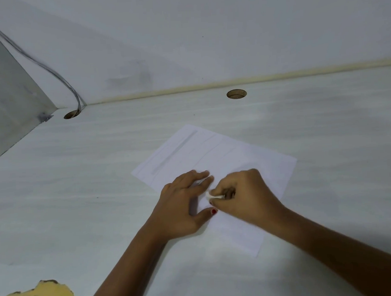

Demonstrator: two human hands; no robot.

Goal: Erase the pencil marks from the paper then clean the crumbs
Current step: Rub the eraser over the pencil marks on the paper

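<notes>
One sheet of white paper (pixel 221 160) lies angled on the pale desk (pixel 81 196), the only sheet in the head view. Two bare hands work over its near half. One left hand (pixel 183 201) rests flat with its fingers spread, palm down across the sheet's left edge, holding it against the desk; red polish shows on its thumbnail. One right hand (pixel 242 195) is curled, its fingertips pinching a single small white eraser (pixel 214 195) whose tip touches the paper just beside the left hand's fingers.

Faint grey pencil marks (pixel 174 152) run across the far part of the sheet: one broad smudged band plus a few thin lines to its right. They are too light and blurred to count exactly, and no word or letter can be read on them. No brand or label is legible anywhere.

Two round cable holes sit near the back of the desk, one at the left corner (pixel 72 114) and one farther right (pixel 236 94). One grey cable (pixel 54 70) drops into the left hole. One chipped yellowish patch (pixel 46 292) shows at the desk's near left edge.
</notes>
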